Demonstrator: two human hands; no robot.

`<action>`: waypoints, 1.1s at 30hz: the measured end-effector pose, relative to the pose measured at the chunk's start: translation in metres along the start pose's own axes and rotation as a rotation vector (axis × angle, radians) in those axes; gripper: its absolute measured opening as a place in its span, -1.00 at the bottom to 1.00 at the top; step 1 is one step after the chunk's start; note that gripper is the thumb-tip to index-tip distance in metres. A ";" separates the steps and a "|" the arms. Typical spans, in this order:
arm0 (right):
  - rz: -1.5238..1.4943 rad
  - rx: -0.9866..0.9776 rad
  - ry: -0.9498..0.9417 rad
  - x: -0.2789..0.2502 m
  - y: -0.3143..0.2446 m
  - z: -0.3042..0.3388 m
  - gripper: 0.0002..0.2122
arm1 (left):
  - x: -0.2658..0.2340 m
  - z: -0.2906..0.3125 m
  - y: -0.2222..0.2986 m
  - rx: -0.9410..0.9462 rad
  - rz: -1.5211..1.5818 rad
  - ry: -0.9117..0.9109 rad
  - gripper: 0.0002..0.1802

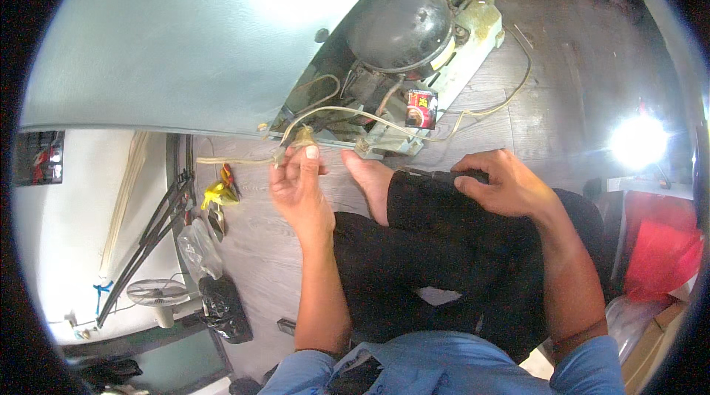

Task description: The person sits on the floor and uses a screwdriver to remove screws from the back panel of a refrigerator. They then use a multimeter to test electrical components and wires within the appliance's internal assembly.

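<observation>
Pinching a yellowish piece (302,136), thumb on the near side, fingers bent behind: that's the left hand (299,184), held at the bottom corner of the open machine bay. Pale cable (347,109) passes right by those fingertips, arcs over the bay's front edge, then trails right across the floor. Can't tell whether the fingers grip the cable too.

Right hand (506,182) rests on the black trouser leg (436,199), fingers curled; can't tell if anything's in them.

Bare foot (370,182) sits between the hands, just beside the bay. Red-and-black packet (421,109) lies on the bay's pale base (467,58), near the cable. Black domed compressor (401,21) above it, large pale cabinet panel (170,47) to the left.

Farther out: yellow item (218,194) and black bag (224,311) on the left, lit lamp (640,142) above a red bag (663,258) on the right.
</observation>
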State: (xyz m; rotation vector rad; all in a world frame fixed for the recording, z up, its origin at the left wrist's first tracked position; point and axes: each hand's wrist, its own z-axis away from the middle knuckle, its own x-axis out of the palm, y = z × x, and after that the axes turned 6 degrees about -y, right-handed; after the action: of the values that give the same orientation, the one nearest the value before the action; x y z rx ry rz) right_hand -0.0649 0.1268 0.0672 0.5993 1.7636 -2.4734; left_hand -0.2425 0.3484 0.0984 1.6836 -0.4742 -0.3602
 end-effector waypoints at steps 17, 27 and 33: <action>-0.018 -0.125 0.057 0.014 -0.002 -0.002 -0.74 | 0.017 -0.002 0.014 0.257 -0.918 0.126 -0.70; 0.038 -0.037 0.018 0.013 0.010 -0.010 -0.73 | 0.003 0.027 -0.039 0.186 -0.502 0.174 -0.68; -0.094 0.042 0.077 0.000 0.018 -0.010 -0.74 | 0.026 0.030 -0.079 -0.263 -0.127 -0.075 -0.65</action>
State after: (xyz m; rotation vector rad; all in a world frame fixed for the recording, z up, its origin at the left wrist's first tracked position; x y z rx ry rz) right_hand -0.0574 0.1301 0.0484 0.6378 1.8113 -2.5890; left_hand -0.2269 0.3195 0.0168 1.4513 -0.3585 -0.5563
